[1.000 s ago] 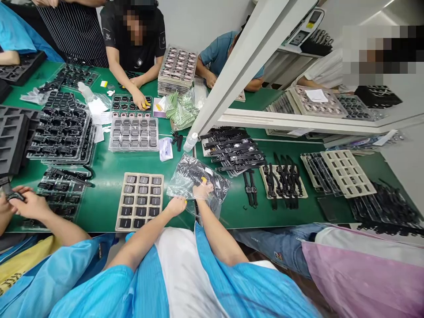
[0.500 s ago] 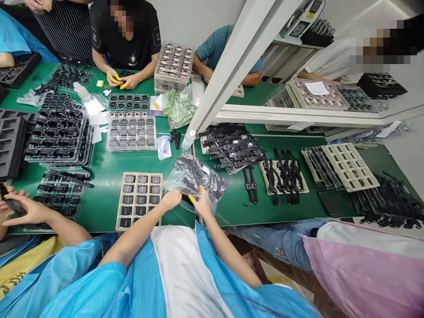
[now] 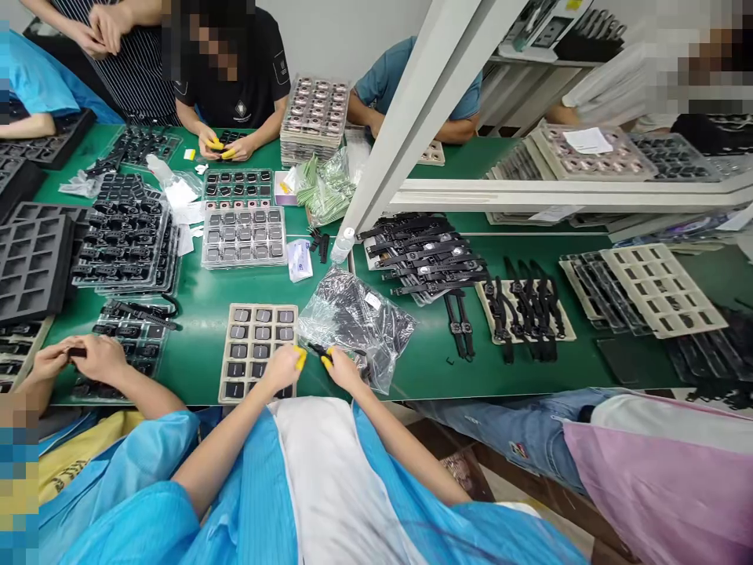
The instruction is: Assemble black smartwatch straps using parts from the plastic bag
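Close to the front edge of the table, my right hand (image 3: 344,370) pinches a black watch strap (image 3: 319,350) that points left toward my other hand. My left hand (image 3: 283,367) is closed, its fingers curled over the right edge of a beige tray (image 3: 224,353) of square black watch pieces. What its fingers hold, if anything, is hidden. Yellow finger covers show on both hands. Just beyond them lies a clear plastic bag (image 3: 382,345) with many black straps inside, touching or close beside my right hand.
A small bottle (image 3: 342,246) stands by the white frame post (image 3: 405,110). On the right are a heap of strapped watches (image 3: 429,255) and a beige tray (image 3: 565,326) with watches. A co-worker's hands (image 3: 100,359) work at the left near stacked trays (image 3: 121,243).
My left hand has left the plastic bag and moved left. My right hand has drawn back slightly and now shows a black strap in its fingers. The view has shifted a little.
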`<action>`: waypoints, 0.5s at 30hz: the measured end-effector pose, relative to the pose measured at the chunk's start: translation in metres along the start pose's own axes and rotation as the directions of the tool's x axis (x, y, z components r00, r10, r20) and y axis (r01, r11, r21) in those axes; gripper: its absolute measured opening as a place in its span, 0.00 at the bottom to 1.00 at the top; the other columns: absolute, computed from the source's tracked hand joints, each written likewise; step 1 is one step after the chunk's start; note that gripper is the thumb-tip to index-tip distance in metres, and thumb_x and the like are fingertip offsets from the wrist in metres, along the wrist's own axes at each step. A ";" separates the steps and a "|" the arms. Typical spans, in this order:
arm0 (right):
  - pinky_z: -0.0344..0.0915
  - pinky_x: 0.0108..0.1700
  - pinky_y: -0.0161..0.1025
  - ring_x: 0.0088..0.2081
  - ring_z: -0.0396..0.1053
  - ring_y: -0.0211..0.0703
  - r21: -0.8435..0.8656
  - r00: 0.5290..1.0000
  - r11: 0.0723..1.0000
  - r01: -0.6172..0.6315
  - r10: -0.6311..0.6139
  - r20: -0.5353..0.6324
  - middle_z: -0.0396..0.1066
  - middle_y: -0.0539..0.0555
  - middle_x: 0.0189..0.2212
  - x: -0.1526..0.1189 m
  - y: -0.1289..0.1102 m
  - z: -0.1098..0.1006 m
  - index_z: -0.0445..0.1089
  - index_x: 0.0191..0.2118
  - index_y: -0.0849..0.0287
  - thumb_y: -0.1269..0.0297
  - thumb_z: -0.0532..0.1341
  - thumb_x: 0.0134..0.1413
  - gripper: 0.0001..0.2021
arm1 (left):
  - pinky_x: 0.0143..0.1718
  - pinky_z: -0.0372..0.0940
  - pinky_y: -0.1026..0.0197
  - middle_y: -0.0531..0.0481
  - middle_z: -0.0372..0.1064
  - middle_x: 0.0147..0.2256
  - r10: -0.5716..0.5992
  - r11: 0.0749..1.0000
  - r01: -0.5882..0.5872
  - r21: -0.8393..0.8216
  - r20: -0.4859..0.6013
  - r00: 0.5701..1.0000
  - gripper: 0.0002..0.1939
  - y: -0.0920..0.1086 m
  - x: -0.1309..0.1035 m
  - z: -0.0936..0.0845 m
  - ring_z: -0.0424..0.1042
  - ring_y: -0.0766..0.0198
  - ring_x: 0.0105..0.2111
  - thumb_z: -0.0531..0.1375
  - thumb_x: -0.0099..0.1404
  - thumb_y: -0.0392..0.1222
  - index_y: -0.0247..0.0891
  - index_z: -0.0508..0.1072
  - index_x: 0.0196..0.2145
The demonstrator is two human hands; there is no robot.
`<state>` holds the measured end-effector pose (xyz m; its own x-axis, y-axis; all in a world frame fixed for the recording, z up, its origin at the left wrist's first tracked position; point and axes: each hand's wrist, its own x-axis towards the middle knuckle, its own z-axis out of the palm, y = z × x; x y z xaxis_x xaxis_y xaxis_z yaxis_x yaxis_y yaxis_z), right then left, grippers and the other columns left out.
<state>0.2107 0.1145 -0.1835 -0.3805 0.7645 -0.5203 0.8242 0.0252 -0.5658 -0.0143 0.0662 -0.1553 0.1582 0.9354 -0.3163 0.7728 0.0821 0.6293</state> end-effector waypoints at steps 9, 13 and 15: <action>0.71 0.41 0.42 0.32 0.73 0.42 0.501 0.988 0.860 -0.096 0.022 0.152 0.73 0.51 0.33 -0.011 -0.010 -0.019 0.61 0.44 0.56 0.66 0.54 0.60 0.07 | 0.61 0.52 0.38 0.27 0.69 0.52 -0.107 0.984 0.127 0.127 -0.151 0.983 0.18 -0.021 0.073 -0.048 0.57 0.40 0.59 0.50 0.68 0.29 0.31 0.78 0.47; 0.69 0.33 0.39 0.25 0.67 0.38 0.674 0.976 0.732 -0.105 -0.055 0.211 0.67 0.45 0.27 -0.039 -0.026 -0.025 0.58 0.40 0.54 0.54 0.57 0.58 0.11 | 0.60 0.54 0.41 0.31 0.73 0.43 -0.112 0.989 0.125 0.080 -0.150 0.982 0.12 -0.015 0.093 -0.053 0.61 0.42 0.56 0.54 0.67 0.29 0.34 0.78 0.39; 0.67 0.31 0.39 0.21 0.60 0.36 0.770 0.979 0.633 -0.084 -0.093 0.184 0.60 0.41 0.22 -0.055 -0.037 -0.030 0.59 0.41 0.53 0.48 0.58 0.58 0.15 | 0.59 0.56 0.42 0.31 0.73 0.42 -0.136 0.989 0.144 0.036 -0.167 0.976 0.09 -0.014 0.092 -0.061 0.63 0.42 0.55 0.56 0.67 0.31 0.35 0.77 0.39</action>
<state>0.2133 0.0907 -0.1145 -0.5264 0.6273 -0.5739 0.2310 -0.5440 -0.8066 -0.0478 0.1719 -0.1497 -0.0535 0.9596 -0.2761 0.8092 0.2037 0.5511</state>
